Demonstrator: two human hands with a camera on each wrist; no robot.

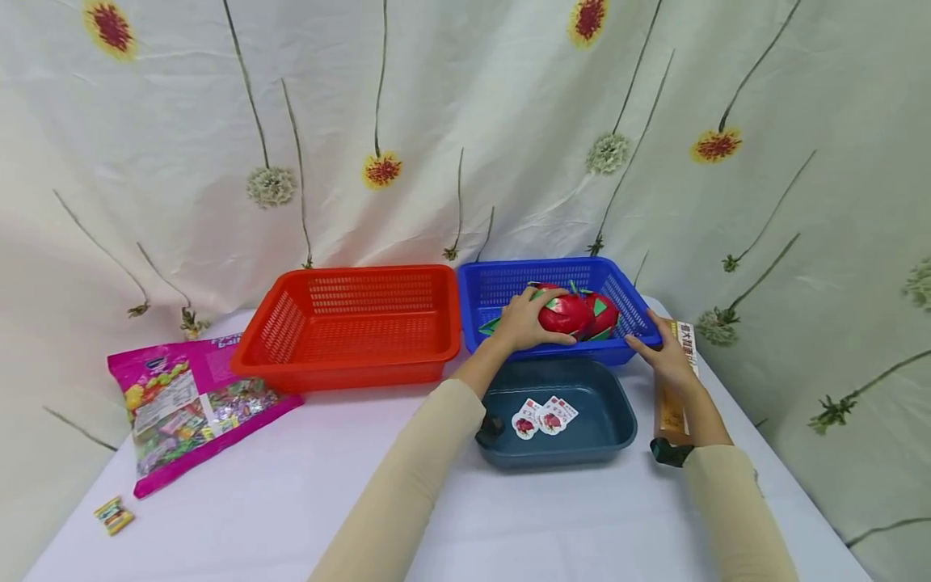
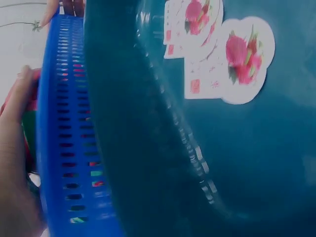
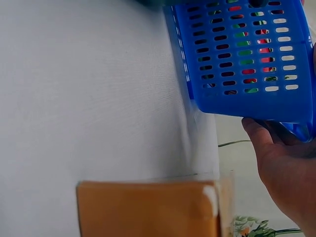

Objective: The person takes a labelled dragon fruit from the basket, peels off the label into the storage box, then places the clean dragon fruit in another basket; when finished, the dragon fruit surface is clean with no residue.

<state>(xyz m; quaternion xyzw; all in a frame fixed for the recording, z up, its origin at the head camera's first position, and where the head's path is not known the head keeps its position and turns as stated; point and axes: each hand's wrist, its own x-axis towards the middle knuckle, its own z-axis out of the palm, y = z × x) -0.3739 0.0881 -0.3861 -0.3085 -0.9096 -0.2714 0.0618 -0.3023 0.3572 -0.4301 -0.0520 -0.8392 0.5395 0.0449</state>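
Observation:
In the head view my left hand (image 1: 525, 322) reaches into the blue basket (image 1: 592, 352), its fingers curled over a red dragon fruit (image 1: 567, 314) with green scales. Another dragon fruit (image 1: 603, 315) lies close beside it, to the right. My right hand (image 1: 675, 365) grips the basket's right front corner by the rim; the right wrist view shows the thumb against the slotted blue wall (image 3: 256, 106). Just in front of the basket sits a dark teal tray (image 1: 627, 420) with dragon fruit cards (image 1: 558, 416) inside. In the left wrist view part of the held fruit is hidden behind the fingers.
A red basket (image 1: 349, 376) stands left of the blue one. A pink candy bag (image 1: 189, 404) lies farther left, with a small wrapped candy (image 1: 114, 515) nearer me. Under my right forearm is a brown box (image 1: 669, 416). A flowered cloth (image 1: 436, 105) hangs behind.

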